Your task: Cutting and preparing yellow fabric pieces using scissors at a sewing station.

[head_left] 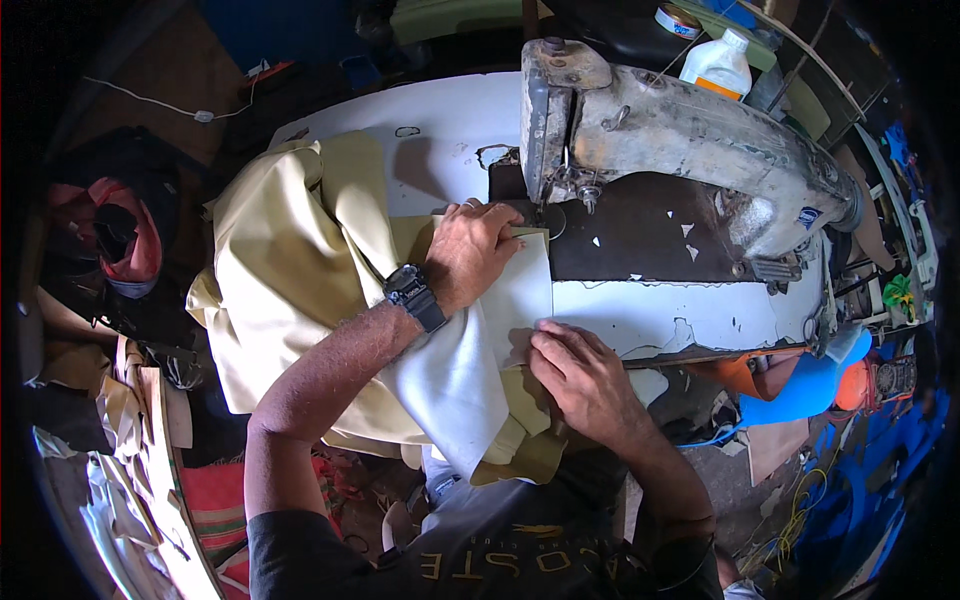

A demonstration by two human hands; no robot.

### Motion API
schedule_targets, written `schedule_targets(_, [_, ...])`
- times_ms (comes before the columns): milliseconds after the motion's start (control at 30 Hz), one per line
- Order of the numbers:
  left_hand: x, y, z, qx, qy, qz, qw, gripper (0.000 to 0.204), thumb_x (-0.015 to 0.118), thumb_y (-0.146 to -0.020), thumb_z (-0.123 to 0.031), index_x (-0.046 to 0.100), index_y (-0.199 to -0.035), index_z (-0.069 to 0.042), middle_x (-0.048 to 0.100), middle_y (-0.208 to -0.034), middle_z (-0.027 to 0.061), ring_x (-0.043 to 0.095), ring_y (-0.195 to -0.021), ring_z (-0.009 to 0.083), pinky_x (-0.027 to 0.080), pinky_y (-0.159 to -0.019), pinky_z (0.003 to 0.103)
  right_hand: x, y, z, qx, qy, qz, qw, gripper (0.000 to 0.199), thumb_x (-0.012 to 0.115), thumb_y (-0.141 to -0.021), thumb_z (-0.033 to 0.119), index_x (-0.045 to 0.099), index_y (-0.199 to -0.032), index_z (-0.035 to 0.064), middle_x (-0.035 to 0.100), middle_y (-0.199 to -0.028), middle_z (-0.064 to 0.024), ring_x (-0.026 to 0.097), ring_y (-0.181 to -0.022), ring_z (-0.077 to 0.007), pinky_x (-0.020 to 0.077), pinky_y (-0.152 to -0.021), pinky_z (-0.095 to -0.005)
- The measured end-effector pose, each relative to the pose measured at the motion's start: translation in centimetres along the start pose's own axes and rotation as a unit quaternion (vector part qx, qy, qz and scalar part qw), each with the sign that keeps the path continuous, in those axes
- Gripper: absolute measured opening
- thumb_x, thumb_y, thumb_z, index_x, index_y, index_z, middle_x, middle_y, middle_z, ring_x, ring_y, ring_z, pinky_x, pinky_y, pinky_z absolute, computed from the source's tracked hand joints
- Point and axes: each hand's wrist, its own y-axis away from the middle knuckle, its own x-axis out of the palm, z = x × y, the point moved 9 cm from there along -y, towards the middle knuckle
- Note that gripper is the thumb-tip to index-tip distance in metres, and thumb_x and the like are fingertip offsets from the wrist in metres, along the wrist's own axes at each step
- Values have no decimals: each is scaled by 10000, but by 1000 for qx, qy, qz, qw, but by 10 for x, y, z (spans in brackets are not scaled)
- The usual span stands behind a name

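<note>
A large pale yellow sheet of smooth, leather-like material (270, 250) lies bunched on the sewing machine table, its whitish side (450, 385) folded up toward me. My left hand (468, 252), with a black watch (415, 297) on the wrist, presses and grips the material close to the needle area, its fingers bent. Lower down, my right hand (585, 385) pinches the right edge of a flat white section (525, 290). The worn grey sewing machine (690, 130) stands just beyond, its needle area right by my left fingertips. My left hand partly hides the stitching spot.
The white table top (670, 315) is chipped along its front edge. Behind the machine stand a white bottle (718, 65) and a round tin (678, 20). Offcuts (130, 400) are piled at left; blue sheet material (810, 385) hangs at right.
</note>
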Motion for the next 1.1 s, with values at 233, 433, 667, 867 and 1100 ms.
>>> schedule_targets(233, [9, -24, 5, -4, 20, 120, 993, 146, 756, -877, -183, 746, -959, -62, 747, -885, 120, 736, -821, 282, 575, -757, 385, 0, 2, 4, -3, 16, -16, 1000, 284, 608, -851, 97, 686, -1082, -49, 620, -1267, -166, 590, -1262, -319, 488, -1081, -454])
schedule_targets(433, [13, -30, 8, -10, 42, 152, 987, 178, 779, -860, -205, 764, -953, -54, 754, -872, 126, 741, -804, 262, 576, -759, 368, 2, 2, 4, -5, 21, -6, 1000, 285, 613, -849, 100, 688, -1083, -43, 619, -1264, -171, 587, -1264, -324, 488, -1081, -451])
schedule_targets(667, [12, -39, 12, -57, 28, 170, 983, 226, 819, -821, -247, 770, -918, -49, 751, -837, 129, 735, -760, 254, 575, -746, 364, 1, -2, 8, -11, 42, -4, 999, 275, 627, -859, 105, 686, -1084, -40, 613, -1252, -171, 576, -1269, -324, 481, -1095, -460])
schedule_targets(867, [16, -42, 14, -50, 31, 180, 982, 249, 835, -801, -270, 761, -899, -53, 738, -805, 132, 732, -754, 246, 570, -742, 365, -1, -2, 8, -1, 28, -4, 1000, 285, 629, -840, 99, 683, -1084, -38, 622, -1254, -165, 586, -1265, -323, 492, -1081, -456])
schedule_targets(1100, [4, -37, 5, -13, -55, 111, 992, 304, 809, -829, -348, 760, -933, -66, 744, -815, 111, 730, -777, 271, 567, -747, 398, 0, -4, 7, 7, 30, 6, 1000, 288, 627, -842, 100, 677, -1092, -35, 620, -1257, -163, 584, -1267, -320, 492, -1080, -460])
